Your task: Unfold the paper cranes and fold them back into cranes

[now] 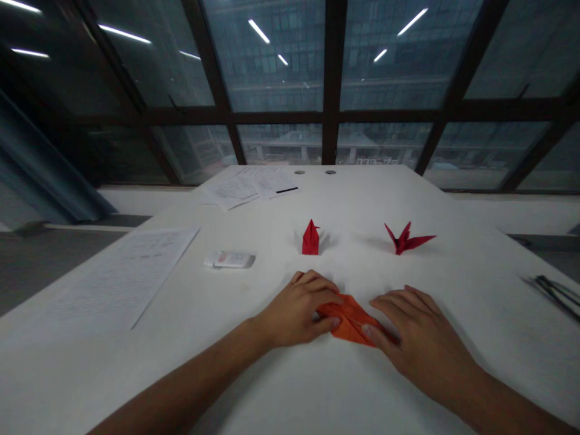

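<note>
A folded piece of orange origami paper (351,317) lies low over the white table (290,386), between my two hands. My left hand (306,311) pinches its left end, thumb in front and fingers curled over the top. At the right end, my right hand (410,329) presses the paper with its thumb, while its other fingers arch above and behind it. Part of each end is hidden under the hands. Just beyond stand a red folded-paper figure (310,238) with a pointed top and a red paper crane (403,240) with spread wings.
A white packet or tube (231,260) lies left of the red figure. Printed sheets (122,272) spread along the left side, with more papers (247,187) and a black pen (287,190) farther back. Dark-framed glasses (557,293) rest at the right edge. Windows rise behind the table.
</note>
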The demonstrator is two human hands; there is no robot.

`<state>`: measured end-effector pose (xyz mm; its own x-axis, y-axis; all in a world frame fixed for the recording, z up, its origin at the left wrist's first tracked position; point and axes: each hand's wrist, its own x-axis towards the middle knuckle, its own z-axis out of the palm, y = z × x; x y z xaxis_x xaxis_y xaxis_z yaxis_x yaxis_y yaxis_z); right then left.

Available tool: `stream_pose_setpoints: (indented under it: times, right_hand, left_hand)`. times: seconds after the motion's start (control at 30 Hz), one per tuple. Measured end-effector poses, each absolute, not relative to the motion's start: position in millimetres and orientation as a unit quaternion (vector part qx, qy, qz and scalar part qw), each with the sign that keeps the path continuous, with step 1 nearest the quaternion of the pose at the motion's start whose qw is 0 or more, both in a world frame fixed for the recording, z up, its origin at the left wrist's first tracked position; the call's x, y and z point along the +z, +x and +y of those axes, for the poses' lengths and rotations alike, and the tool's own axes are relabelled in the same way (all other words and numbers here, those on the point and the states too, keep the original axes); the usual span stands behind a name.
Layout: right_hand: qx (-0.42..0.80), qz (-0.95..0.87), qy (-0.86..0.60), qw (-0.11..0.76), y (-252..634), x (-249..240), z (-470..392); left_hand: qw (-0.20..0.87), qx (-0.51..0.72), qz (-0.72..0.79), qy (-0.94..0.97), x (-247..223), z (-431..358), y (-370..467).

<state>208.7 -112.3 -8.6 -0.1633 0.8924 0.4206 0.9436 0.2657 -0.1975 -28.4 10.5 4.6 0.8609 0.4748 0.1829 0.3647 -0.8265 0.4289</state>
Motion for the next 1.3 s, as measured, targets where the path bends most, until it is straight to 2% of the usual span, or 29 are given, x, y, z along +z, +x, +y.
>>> stream_pose_setpoints:
  times: [0.37,0.53,0.77,1.07,1.2,1.3]
  right_hand:
    - [0.067,-0.733,-0.611,0.292,206.2,-20.3,-99.2]
    - [0.123,-0.731,-0.603,0.293,206.4,-20.1,-97.4]
    - [0.150,-0.724,-0.589,0.327,205.7,-20.3,-97.8]
    - [0.197,-0.687,-0.561,0.417,204.9,-19.7,-98.7]
    - [0.166,-0.695,-0.539,0.446,204.9,-17.5,-97.5]
    - [0.094,-0.720,-0.520,0.450,207.4,-18.2,-95.9]
  left_hand:
    - [0.209,0.143,0.267,0.930,3.2,3.9,-22.4]
    - [0.225,0.132,0.276,0.925,2.3,7.4,-21.5]
    - [0.227,0.144,0.299,0.916,-0.7,7.5,-21.9]
    - [0.192,0.160,0.336,0.908,-2.0,5.6,-21.3]
    - [0.179,0.217,0.330,0.901,-2.8,6.5,-22.0]
    - [0.123,0.256,0.261,0.923,-3.8,7.8,-22.9]
